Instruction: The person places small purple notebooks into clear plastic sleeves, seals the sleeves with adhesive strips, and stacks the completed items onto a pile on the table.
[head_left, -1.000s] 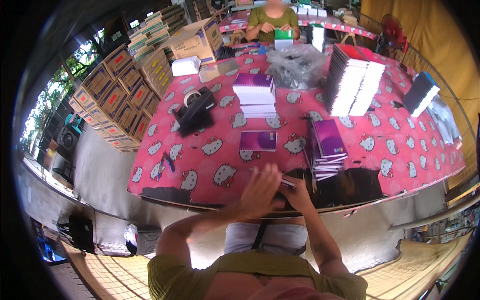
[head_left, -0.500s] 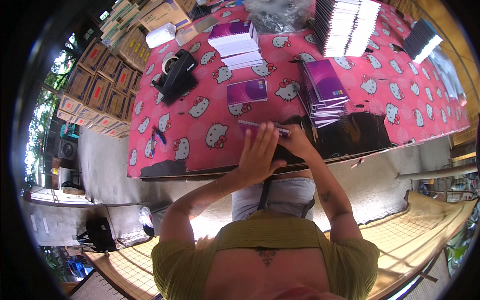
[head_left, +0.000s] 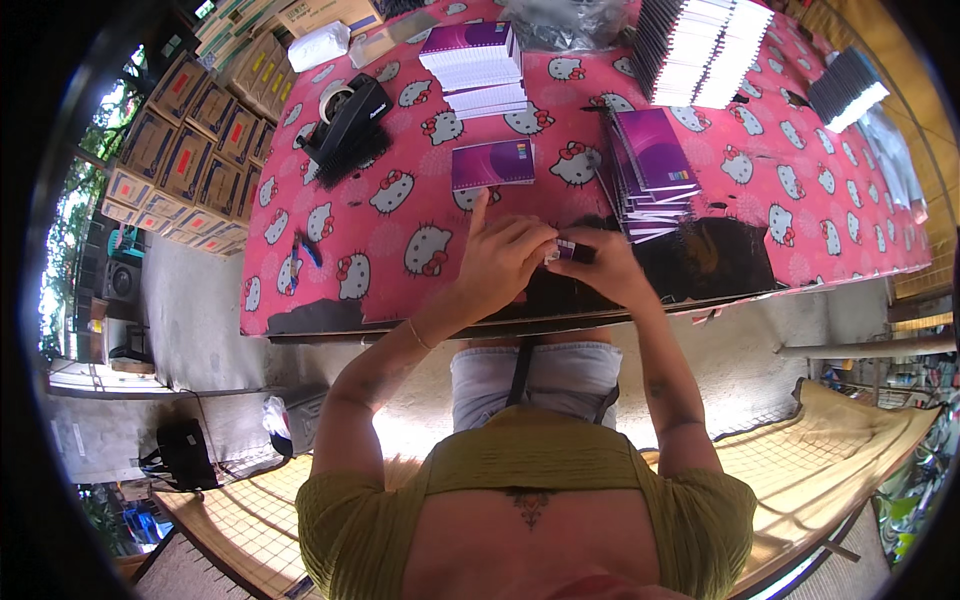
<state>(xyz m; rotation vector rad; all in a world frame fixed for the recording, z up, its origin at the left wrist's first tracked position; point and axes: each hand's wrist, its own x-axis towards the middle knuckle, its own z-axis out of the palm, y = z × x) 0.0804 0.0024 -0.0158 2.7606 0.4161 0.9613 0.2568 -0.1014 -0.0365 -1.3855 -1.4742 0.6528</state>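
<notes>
Right hand point(head_left: 603, 265) pinches a mostly hidden purple-and-white item point(head_left: 567, 249); whether my adjoining left hand point(head_left: 503, 262) grips it, I cannot tell.

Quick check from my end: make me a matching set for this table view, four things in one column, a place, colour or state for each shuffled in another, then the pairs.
Things
1. Tape dispenser
2. Blue-handled tool
3. Left hand
4. Wrapped packet

Descriptions
A. Near the front left corner of the table
B. White, near a cardboard box
C. Black-bodied
D. One finger stretched toward a flat purple notebook

Pairs: 1-C, 2-A, 3-D, 4-B
</notes>
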